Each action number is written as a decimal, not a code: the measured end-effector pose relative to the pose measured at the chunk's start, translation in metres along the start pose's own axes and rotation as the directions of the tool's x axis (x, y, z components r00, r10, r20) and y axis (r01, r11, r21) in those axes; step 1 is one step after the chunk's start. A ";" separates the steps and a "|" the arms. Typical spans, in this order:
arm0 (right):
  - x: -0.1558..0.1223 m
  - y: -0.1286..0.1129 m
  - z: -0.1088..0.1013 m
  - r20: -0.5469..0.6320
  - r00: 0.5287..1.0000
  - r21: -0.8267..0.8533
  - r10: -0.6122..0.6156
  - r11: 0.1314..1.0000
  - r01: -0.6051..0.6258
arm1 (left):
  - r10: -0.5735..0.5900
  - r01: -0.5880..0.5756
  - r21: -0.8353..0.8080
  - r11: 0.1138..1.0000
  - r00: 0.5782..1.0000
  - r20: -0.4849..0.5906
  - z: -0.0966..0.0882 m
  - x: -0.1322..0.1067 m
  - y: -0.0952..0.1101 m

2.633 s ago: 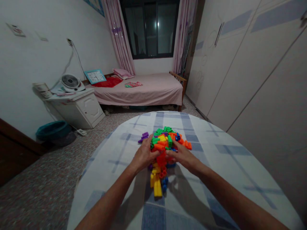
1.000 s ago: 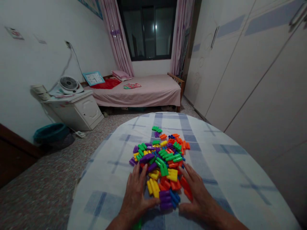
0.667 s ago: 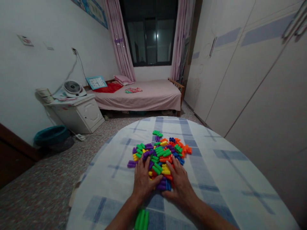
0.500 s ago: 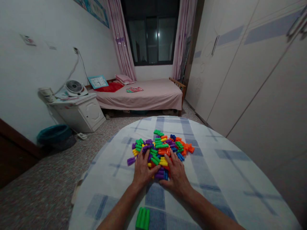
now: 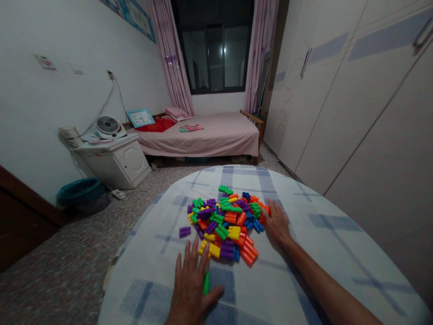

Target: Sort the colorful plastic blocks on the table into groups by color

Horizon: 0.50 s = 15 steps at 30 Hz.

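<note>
A loose heap of plastic building blocks (image 5: 221, 232) in green, purple, yellow, orange and blue lies in the middle of the round table. My left hand (image 5: 189, 282) is spread palm down at the near left side of the heap, close to the yellow block (image 5: 214, 250). Part of a green block (image 5: 206, 283) shows between its thumb and index finger; the rest is hidden under the hand. At the heap's right edge, my right hand (image 5: 278, 224) has its fingers stretched out beside the orange blocks (image 5: 264, 208), its fingertips against them. A purple block (image 5: 185, 232) lies apart on the left.
A white and blue checked cloth (image 5: 324, 262) covers the table. Beyond it stand a bed (image 5: 216, 137) under a window, and a white cabinet (image 5: 130, 164) bearing a fan (image 5: 110, 126). A teal bin (image 5: 81, 192) is on the floor. Wardrobe doors (image 5: 365, 113) line the right.
My hands have parted from the front of the heap: the left came back toward me over the green block, which now sits nearer the heap; the right slid out to the orange blocks.
</note>
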State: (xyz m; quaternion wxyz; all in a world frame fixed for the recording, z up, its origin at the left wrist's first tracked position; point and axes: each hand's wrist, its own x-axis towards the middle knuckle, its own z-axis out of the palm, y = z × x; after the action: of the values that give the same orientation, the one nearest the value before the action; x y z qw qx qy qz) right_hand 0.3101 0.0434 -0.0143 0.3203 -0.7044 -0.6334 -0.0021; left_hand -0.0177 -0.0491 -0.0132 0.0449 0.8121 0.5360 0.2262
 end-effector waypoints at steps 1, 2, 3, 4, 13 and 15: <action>0.007 -0.004 0.008 -0.015 0.999 0.043 0.049 0.998 -0.048 | -0.061 0.062 0.007 0.998 0.997 -0.042 0.002 0.013 -0.003; 0.012 -0.008 0.015 -0.014 0.997 0.087 0.082 0.993 -0.080 | -0.131 0.132 0.002 0.991 0.988 -0.082 0.005 0.025 -0.008; 0.018 -0.011 0.021 -0.002 0.996 0.127 0.090 0.988 -0.089 | -0.208 0.208 -0.017 0.978 0.971 -0.116 0.007 0.036 -0.012; 0.022 -0.014 0.026 0.012 0.997 0.162 0.080 0.984 -0.081 | -0.286 0.282 -0.045 0.958 0.947 -0.147 0.010 0.045 -0.018; 0.045 -0.024 0.018 0.142 0.986 0.330 0.089 0.935 -0.132 | -0.337 0.293 -0.421 0.859 0.941 -0.033 0.019 0.107 -0.035; 0.047 -0.029 0.013 0.217 0.976 0.385 0.002 0.919 -0.087 | -0.317 0.274 -0.505 0.818 0.949 0.002 0.017 0.120 -0.032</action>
State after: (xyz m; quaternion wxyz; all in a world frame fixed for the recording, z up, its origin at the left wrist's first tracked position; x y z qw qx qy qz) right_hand 0.2884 0.0914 0.0078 0.3854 -0.6363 -0.6353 0.2075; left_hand 0.0012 0.0737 0.0002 0.2656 0.6696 0.5799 0.3806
